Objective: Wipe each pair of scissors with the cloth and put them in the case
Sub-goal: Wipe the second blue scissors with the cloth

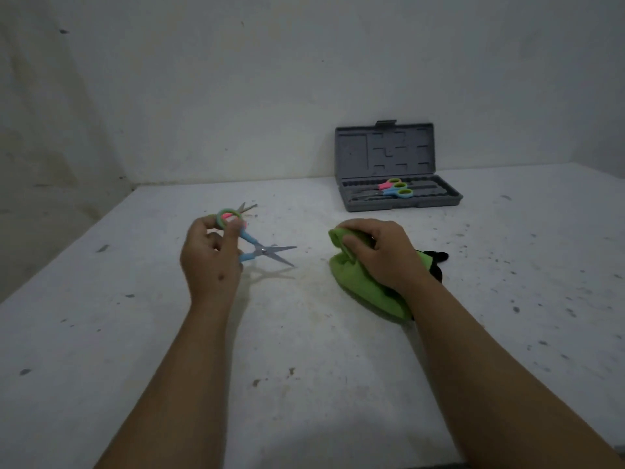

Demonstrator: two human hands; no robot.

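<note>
My R hand [382,252] bunches the soft cloth [365,289], L hand [209,255] pinches light, stiff scissors [260,250] by handles, blades splayed & sharp.

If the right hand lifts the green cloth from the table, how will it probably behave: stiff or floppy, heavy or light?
The green cloth will likely be floppy: it already lies folded and bunched under the right hand. It looks thin and soft, so it is probably light. It should not slide away, since the fingers pinch a fold.
</note>
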